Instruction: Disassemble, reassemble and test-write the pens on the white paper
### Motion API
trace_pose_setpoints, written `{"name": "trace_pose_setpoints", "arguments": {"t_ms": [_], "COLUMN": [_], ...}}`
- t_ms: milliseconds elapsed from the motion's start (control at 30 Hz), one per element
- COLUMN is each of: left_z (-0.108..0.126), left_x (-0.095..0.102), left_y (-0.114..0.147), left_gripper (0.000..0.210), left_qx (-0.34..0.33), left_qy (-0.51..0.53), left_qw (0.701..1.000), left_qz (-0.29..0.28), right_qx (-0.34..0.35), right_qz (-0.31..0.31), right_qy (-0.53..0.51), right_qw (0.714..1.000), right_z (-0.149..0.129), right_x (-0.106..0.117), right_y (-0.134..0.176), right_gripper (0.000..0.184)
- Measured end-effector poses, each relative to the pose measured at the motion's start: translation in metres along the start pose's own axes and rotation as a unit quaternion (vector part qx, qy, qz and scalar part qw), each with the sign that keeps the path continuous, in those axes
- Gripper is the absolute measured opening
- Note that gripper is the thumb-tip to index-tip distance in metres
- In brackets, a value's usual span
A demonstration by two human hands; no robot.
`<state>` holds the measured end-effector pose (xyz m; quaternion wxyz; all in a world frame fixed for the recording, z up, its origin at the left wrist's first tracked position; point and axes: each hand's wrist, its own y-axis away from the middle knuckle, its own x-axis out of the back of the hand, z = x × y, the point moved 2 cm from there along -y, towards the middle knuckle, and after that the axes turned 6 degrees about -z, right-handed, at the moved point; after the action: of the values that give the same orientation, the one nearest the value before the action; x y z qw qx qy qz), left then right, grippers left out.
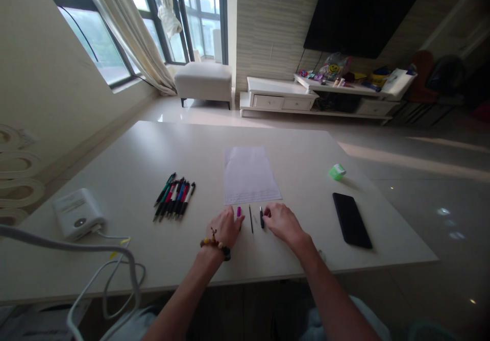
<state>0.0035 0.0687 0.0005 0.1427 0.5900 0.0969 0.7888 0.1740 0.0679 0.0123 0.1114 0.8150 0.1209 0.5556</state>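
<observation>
My left hand [225, 227], with a beaded bracelet at the wrist, has its thumb and index finger closed about a pink pen barrel [239, 211]; the palm partly hides it. A thin dark ink refill [251, 219] lies between my two hands. Beside the refill is what looks like a small spring [255, 219], faint at this size. My right hand [282, 220] is bent with fingertips at a black pen part [262, 217], which lies upright along the table. Just beyond these parts rests a white sheet of paper [250, 173].
Several click pens [175, 198] lie in a row on the left of the table [294, 162]. A white charger box [77, 213] with looping cables [132, 264] stands further left. On the right are a black phone [351, 220] and a small green box [337, 172].
</observation>
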Motion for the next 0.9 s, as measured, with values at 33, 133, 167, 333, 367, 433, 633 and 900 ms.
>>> {"name": "trace_pose_setpoints", "arguments": {"t_ms": [33,133,167,333,367,433,633,900], "left_z": [0.001,0.002,0.002,-0.003,-0.004,-0.005,-0.006,-0.007], "left_x": [-0.003,-0.009,-0.010,-0.006,-0.004,0.001,0.007,0.010], "left_y": [-0.002,-0.006,-0.006,-0.002,0.000,0.004,0.010,0.010], "left_gripper": [0.025,0.018,0.018,0.018,0.018,0.017,0.015,0.014], "left_qx": [-0.004,-0.024,-0.026,0.002,0.005,0.005,-0.011,-0.018], "left_qy": [-0.003,-0.013,-0.013,0.021,0.031,0.050,0.097,0.136], "left_qw": [1.000,1.000,0.999,1.000,0.999,0.998,0.992,0.987], "left_qz": [0.003,0.011,0.013,0.020,0.025,0.038,0.076,0.082], "right_qx": [0.001,0.006,0.006,0.010,0.011,0.005,-0.019,-0.016], "right_qz": [-0.001,0.001,0.002,0.002,0.005,0.013,0.010,0.024], "right_qy": [0.001,-0.005,-0.006,-0.002,0.000,0.008,0.019,0.000], "right_qw": [1.000,1.000,1.000,1.000,1.000,1.000,1.000,1.000], "right_z": [-0.001,-0.006,-0.009,-0.023,-0.025,-0.027,-0.029,-0.013], "right_x": [-0.001,-0.004,-0.005,-0.014,-0.016,-0.018,-0.024,-0.019], "right_y": [-0.001,-0.005,-0.006,-0.013,-0.014,-0.016,-0.018,-0.015], "right_gripper": [0.019,0.021,0.021,0.021,0.021,0.020,0.018,0.016]}}
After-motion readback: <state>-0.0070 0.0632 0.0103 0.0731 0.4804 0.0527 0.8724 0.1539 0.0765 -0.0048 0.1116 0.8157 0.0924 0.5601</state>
